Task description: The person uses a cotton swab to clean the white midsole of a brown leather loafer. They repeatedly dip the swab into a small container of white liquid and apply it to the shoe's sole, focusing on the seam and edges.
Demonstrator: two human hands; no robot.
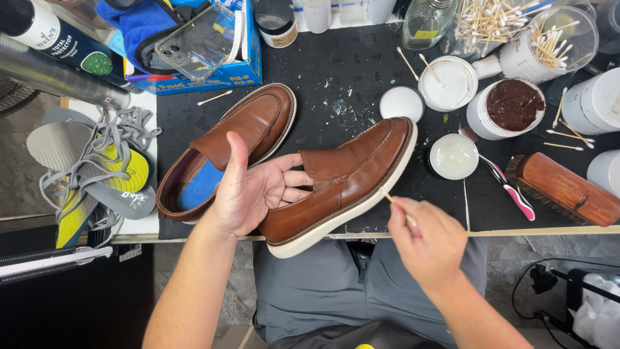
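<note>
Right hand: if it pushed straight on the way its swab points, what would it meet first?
The right hand aims its swab up-left; the tip already sits at the pale sole edge of the held shoe, so probably that sole.

Two brown shoes (342, 184) (226, 152), three open jars (513, 106) (447, 83) (453, 156)

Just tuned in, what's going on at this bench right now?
A person's left hand holds a brown leather shoe on its side above the edge of the black mat. The right hand holds a cotton swab with its tip at the shoe's pale sole edge. The second shoe lies on the mat, with an open jar of brown polish and a brush nearby.
</note>
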